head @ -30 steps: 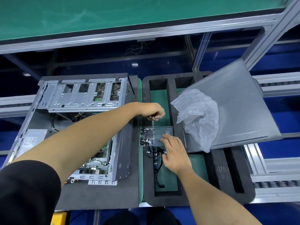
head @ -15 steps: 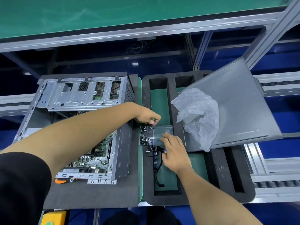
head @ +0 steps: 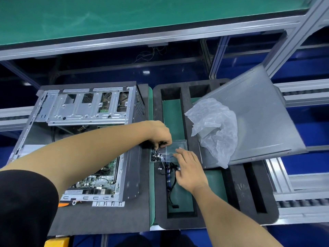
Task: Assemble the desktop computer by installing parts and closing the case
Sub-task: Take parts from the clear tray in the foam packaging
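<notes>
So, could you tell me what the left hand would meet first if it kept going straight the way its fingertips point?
Probably the pile of screws in the clear plastic box; the left hand points down at them from just above, though depth is unclear.

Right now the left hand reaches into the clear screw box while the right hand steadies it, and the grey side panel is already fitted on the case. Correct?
Not quite. The head view shows the side panel lying off the case, propped across the foam tray. The left hand and right hand at the screw box are as described.
</notes>
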`<state>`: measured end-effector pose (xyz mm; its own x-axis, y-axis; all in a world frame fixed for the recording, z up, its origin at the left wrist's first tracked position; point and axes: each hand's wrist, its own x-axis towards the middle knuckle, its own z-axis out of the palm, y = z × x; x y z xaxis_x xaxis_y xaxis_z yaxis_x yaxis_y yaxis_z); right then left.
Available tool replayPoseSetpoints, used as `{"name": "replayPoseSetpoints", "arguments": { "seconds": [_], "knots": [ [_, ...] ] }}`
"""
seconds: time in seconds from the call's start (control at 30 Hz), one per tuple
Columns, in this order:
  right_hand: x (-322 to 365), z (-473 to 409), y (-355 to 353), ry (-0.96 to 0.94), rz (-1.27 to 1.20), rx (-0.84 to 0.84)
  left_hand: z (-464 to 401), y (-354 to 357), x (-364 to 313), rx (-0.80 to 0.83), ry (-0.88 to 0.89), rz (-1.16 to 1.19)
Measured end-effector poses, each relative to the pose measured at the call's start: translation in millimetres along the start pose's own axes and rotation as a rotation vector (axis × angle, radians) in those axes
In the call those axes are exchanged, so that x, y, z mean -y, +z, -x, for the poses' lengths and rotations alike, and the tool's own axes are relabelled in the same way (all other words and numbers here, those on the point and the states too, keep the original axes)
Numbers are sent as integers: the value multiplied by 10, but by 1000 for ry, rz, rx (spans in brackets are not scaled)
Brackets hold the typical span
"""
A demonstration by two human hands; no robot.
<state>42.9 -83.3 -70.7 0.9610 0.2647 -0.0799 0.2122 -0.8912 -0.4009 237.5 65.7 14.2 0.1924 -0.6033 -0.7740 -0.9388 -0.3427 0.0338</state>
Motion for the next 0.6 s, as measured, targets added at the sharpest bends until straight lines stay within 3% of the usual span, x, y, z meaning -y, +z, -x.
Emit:
{"name": "replayPoseSetpoints", "arguments": {
  "seconds": [0.2, 0.4, 0.6],
  "knots": [
    [1, -1, -5, -1, 12, 9, -20, 46, 14, -38, -9, 103],
    [1, 1, -8, 1, 5, 11, 19, 17, 102, -132, -116, 689],
    [-2, -7, -6, 3, 8, 20, 86, -67, 117, -60, -192, 1002]
  ]
}}
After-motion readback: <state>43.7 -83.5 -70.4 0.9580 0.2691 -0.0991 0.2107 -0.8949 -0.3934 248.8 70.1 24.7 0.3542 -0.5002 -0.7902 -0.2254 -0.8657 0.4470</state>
